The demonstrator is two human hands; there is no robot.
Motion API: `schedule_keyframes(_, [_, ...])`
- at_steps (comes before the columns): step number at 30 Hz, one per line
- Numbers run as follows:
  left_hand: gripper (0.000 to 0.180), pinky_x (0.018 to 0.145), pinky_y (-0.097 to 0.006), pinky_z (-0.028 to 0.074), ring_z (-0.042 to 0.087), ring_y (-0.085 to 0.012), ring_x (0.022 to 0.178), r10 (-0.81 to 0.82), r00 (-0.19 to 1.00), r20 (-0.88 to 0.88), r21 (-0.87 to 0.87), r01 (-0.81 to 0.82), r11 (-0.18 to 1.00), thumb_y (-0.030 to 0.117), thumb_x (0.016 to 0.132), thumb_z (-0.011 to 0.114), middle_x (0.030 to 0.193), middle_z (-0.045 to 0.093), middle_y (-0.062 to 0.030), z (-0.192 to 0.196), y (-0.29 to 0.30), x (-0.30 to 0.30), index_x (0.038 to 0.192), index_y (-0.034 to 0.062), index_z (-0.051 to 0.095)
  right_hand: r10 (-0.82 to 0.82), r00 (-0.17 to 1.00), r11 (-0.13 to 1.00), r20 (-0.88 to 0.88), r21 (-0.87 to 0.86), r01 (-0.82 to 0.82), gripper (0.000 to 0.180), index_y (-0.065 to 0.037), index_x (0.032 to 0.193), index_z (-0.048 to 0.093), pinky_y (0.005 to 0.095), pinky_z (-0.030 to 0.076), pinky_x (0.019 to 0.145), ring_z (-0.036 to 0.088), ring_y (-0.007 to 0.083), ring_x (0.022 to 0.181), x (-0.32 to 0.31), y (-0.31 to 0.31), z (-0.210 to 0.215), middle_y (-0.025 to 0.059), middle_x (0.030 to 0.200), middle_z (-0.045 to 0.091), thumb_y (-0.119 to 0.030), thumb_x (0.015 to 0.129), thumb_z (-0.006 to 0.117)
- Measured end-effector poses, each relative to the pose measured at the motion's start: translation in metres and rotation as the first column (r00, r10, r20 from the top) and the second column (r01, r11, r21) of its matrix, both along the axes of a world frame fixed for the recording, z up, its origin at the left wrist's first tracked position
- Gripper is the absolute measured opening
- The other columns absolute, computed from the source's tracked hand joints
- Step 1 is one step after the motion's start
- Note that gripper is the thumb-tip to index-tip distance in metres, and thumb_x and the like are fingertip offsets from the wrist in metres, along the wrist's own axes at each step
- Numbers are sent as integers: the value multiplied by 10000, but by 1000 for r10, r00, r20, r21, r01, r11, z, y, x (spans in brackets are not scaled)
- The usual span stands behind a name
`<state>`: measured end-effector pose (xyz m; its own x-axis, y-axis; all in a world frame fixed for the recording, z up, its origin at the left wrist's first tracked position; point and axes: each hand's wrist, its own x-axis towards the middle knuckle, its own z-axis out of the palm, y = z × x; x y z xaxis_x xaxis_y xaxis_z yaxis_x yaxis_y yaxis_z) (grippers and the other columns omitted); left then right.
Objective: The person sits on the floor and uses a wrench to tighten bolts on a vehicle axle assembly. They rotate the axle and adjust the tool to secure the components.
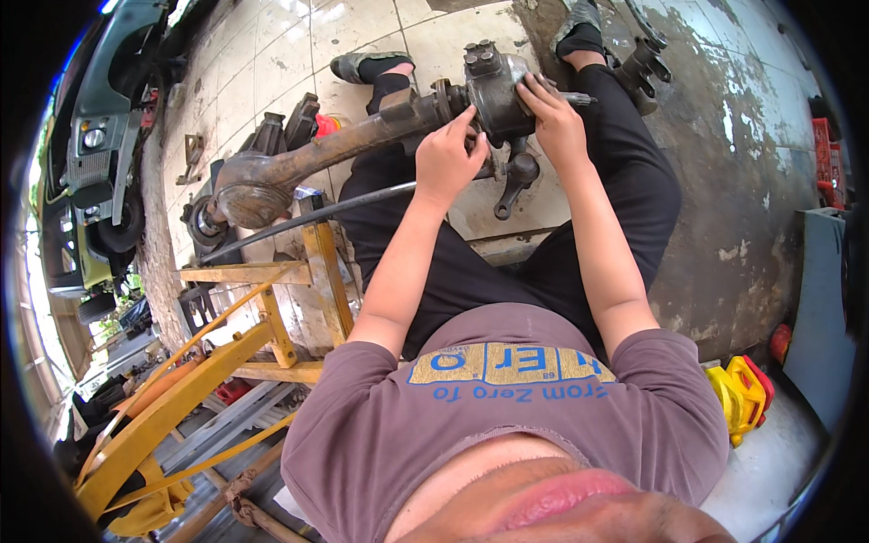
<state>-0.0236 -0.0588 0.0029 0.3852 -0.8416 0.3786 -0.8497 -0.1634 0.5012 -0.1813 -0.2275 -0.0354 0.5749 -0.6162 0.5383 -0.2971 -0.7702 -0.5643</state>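
A long rusty vehicle axle (339, 145) lies slantwise across the floor in front of me, over my left leg, with a round bulge (256, 192) near its left end. At its right end, between my legs, sits a dark rounded knuckle housing (500, 100) with a bolted block on top and a short shaft to the right. My left hand (449, 156) grips the housing's near left edge, thumb and index finger apart. Flat on its right side rests my right hand (554, 118), fingers stretched out. Below hangs a lever arm (517, 185) with an eye at its end.
A long metal rod (317, 214) runs below the axle. Yellow metal frames (272, 335) stand at my left. Parked vehicles (100, 136) are at far left. A cylindrical metal part (641, 72) lies beyond my right leg. A yellow-and-red object (740, 398) sits by my right side.
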Motion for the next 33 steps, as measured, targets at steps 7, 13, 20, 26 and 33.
schedule_keyframes(7, [453,721,-385,607,765,-251,753,-2,1000,-5,15,3,1000,182,915,802,873,782,-42,-1,4,-2,1350,82,725,-19,999,998,-41,-60,16,601,-168,1378,767,432,554,1124,637,309,1409,-6,8,-8,50,1505,696,91,853,630])
schedule_keyframes(13, [448,725,-387,607,764,-241,751,2,1000,-20,24,-2,1000,183,914,804,864,779,-38,5,3,-2,1342,73,727,-44,998,999,-37,-22,43,597,-171,1385,761,433,563,1115,642,310,1403,-3,11,-10,55,1495,702,95,866,633])
schedule_keyframes(20, [437,727,-397,599,750,-252,737,2,1000,-14,0,-2,1000,180,904,787,818,761,-43,2,1,-2,1317,48,731,-48,998,999,-37,-11,47,575,-163,1376,769,437,565,1112,648,326,1392,-2,5,0,69,1477,712,87,874,642])
schedule_keyframes(26, [458,715,-402,602,752,-262,738,-2,1000,-18,-16,2,1000,181,898,785,819,763,-55,9,0,-2,1331,46,729,-20,998,1000,-60,-9,20,576,-171,1415,754,422,564,1121,639,306,1411,-1,-3,-1,65,1516,687,91,920,617])
schedule_keyframes(33, [473,729,-410,607,757,-271,754,15,1000,23,-7,-15,1000,195,904,771,840,775,-58,3,2,-5,1358,68,730,-18,998,997,-54,72,21,541,-128,1387,761,409,566,1115,658,314,1388,-10,4,1,79,1498,698,105,920,617])
